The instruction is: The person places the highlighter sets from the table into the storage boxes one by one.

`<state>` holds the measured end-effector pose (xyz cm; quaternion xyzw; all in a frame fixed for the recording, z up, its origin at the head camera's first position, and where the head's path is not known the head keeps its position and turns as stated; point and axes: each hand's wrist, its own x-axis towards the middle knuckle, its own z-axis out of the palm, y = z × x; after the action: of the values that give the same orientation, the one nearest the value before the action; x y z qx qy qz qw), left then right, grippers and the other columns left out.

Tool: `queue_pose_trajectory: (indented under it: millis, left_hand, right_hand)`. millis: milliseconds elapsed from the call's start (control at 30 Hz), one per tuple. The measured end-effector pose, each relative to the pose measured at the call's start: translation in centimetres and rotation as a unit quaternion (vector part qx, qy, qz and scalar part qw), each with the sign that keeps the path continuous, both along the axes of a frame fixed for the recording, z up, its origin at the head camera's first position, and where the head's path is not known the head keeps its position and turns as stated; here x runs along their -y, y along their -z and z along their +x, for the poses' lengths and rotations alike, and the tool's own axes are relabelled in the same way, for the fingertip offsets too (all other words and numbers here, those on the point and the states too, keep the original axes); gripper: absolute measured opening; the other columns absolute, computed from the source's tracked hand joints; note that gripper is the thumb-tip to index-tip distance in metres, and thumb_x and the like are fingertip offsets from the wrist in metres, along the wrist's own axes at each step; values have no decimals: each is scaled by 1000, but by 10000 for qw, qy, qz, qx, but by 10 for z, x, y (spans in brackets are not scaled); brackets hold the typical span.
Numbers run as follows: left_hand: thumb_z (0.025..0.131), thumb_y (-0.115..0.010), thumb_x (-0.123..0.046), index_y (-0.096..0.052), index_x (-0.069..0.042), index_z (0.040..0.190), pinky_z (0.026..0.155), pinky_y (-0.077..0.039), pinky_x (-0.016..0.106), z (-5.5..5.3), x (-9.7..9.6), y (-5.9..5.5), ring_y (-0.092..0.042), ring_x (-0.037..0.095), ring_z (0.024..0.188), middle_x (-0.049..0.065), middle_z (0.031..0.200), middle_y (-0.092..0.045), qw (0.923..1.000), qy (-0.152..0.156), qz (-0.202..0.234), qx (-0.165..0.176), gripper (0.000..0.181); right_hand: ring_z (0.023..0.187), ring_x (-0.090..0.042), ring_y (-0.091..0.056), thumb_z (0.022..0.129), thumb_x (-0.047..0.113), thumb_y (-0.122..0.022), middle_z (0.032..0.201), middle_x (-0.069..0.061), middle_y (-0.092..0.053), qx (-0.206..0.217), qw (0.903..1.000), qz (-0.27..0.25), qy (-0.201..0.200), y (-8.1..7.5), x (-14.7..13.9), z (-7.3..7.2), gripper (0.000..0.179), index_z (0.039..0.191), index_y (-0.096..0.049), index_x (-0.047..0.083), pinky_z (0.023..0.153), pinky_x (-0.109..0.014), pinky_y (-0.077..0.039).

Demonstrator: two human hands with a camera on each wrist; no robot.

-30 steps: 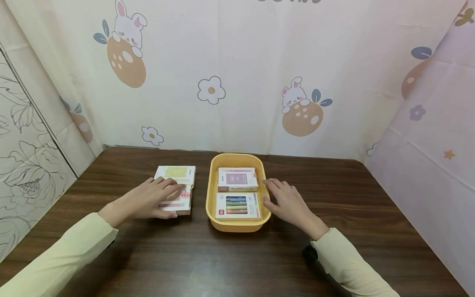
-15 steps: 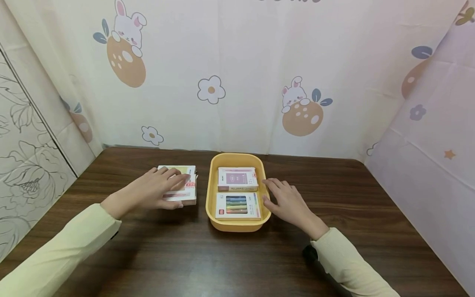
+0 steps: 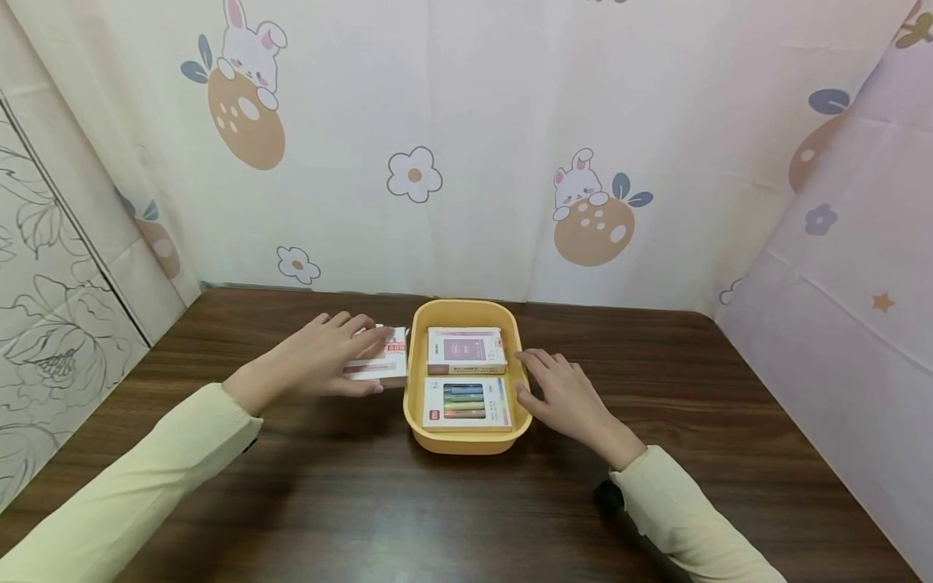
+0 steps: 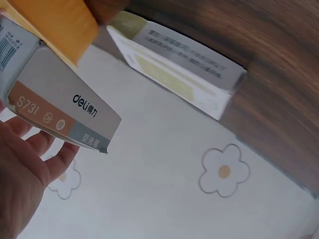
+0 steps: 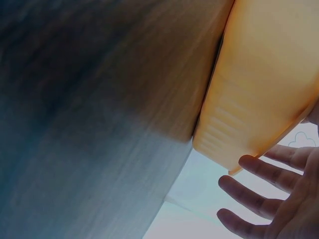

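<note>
Well, from the head view, the left hand (image 3: 309,356) has its fingers clamped on a deli box (image 3: 389,364), just beside the left wall of a yellow basket (image 3: 466,444); whether they touch, I can't tell. The basket stands toward the back edge of the table (image 3: 466,518), with a purple-labelled box (image 3: 465,350) lying in it and a pen box (image 3: 481,405) in front of that. At the left wrist, the deli box shows grey and orange sides, and a yellow-labelled box (image 4: 172,69) sits near the table's back edge. At the right wrist, the right hand (image 5: 294,199) spreads its fingers apart by the basket's rim.
</note>
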<state>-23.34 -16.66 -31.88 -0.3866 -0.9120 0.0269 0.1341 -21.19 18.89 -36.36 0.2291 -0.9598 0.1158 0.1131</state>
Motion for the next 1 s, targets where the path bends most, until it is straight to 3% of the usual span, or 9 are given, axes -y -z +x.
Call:
queue_pose_trajectory:
  millis: [567,800,1000]
  left_hand:
    - [77,-52,-67,-43,-23,134,78,-41,36,-11,-44,3,-50,20,99,2,117,-53,9998,35,58,202,72]
    - [77,-51,-68,-40,-23,136,81,-40,38,-20,-62,1,-48,22,102,2,119,-51,9994,-3,-39,341,75]
    - [77,-49,-69,-38,-24,137,83,-41,38,-29,-77,1,-48,22,103,2,123,-51,9995,36,-167,253,75]
  right_hand:
    - [109,-30,-52,87,33,-55,129,-10,-52,-21,10000,29,-13,0,0,-1,48,130,-49,11,85,-51,-43]
    - [109,-30,-51,88,33,-54,129,-8,-52,-34,10000,23,-11,0,0,-1,47,129,-49,11,85,-50,-42]
    - [108,-29,-52,88,32,-53,129,-8,-52,-18,10000,23,8,0,0,-1,46,129,-49,12,85,-50,-42]
